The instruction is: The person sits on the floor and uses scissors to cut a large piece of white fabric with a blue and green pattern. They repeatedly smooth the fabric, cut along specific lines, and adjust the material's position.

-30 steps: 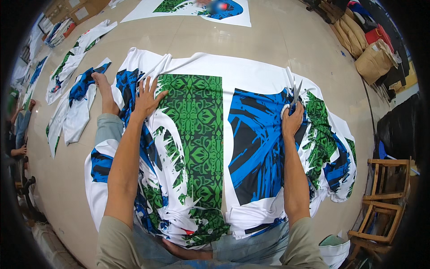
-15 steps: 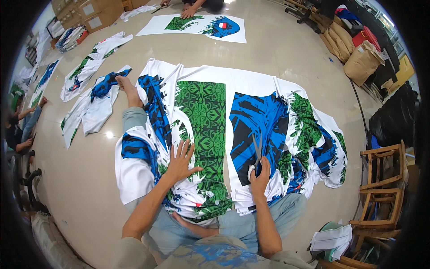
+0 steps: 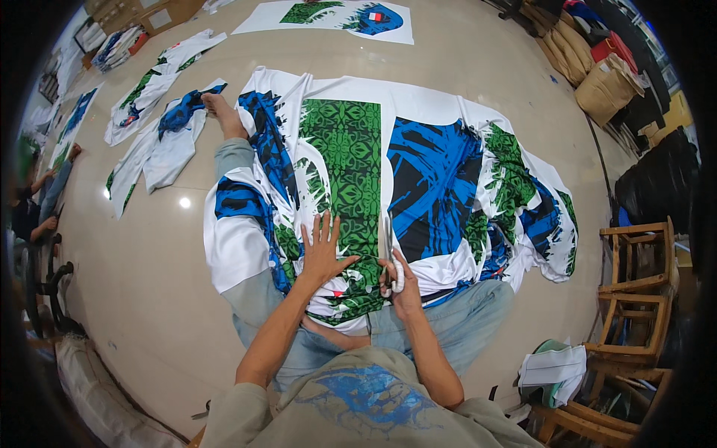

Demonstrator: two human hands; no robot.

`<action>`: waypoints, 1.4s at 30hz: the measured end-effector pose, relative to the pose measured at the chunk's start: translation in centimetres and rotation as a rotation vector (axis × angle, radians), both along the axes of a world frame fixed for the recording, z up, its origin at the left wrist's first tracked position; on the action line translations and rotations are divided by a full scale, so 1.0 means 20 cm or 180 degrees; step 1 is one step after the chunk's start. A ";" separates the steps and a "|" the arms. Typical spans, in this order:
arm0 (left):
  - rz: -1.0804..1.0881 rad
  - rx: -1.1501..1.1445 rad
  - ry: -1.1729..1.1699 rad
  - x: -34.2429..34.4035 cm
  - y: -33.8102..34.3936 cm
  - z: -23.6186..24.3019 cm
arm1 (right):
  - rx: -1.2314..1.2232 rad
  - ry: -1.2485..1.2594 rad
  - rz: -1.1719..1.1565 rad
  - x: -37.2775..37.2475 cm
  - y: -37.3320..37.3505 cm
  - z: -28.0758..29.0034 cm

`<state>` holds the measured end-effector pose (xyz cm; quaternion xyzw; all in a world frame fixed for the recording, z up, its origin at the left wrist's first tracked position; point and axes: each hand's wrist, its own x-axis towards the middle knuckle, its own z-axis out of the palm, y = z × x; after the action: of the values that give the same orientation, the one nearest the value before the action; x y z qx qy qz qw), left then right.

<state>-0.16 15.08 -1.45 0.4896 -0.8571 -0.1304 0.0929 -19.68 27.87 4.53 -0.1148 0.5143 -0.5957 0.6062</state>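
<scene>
A wide printed fabric piece (image 3: 422,88) with white borders is spread over the floor and my lap, bunched at its left and right sides. My left hand (image 3: 323,257) lies flat with spread fingers on its green-and-black patterned panel (image 3: 342,160). In my right hand (image 3: 405,287) is a pair of scissors (image 3: 398,278) with white-wrapped handles. Its blades point away from me, along the white strip between the green panel and the blue-and-black panel (image 3: 433,187). Whether the blades touch the cloth, I cannot tell.
More printed pieces (image 3: 175,168) lie at the left, and another printed sheet (image 3: 321,22) lies farther off. Wooden stools (image 3: 635,295) and a black bag (image 3: 661,183) stand at the right, with paper sacks (image 3: 606,88) behind. Another person (image 3: 33,201) sits at the far left.
My right hand has brought the scissors left, from over the blue panel to the white strip beside the green one. The view has shifted, while my left hand stays flat on the cloth.
</scene>
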 end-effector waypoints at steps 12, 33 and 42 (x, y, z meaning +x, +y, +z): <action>0.0081 0.0225 0.0061 0.01 0.02 0.01 | -0.0239 -0.0028 -0.0107 0.01 -0.33 -0.19; 0.0075 0.0431 -0.0165 0.00 -0.01 0.01 | -0.0031 0.0413 -0.0345 0.08 -0.42 -0.19; 0.0062 0.0548 -0.0253 0.00 -0.01 0.02 | 0.0022 0.0176 -0.0483 0.04 -0.53 -0.12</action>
<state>-0.08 14.78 -0.96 0.5089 -0.8409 -0.1832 0.0177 -18.87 17.22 2.22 -0.0898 0.5402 -0.6347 0.5452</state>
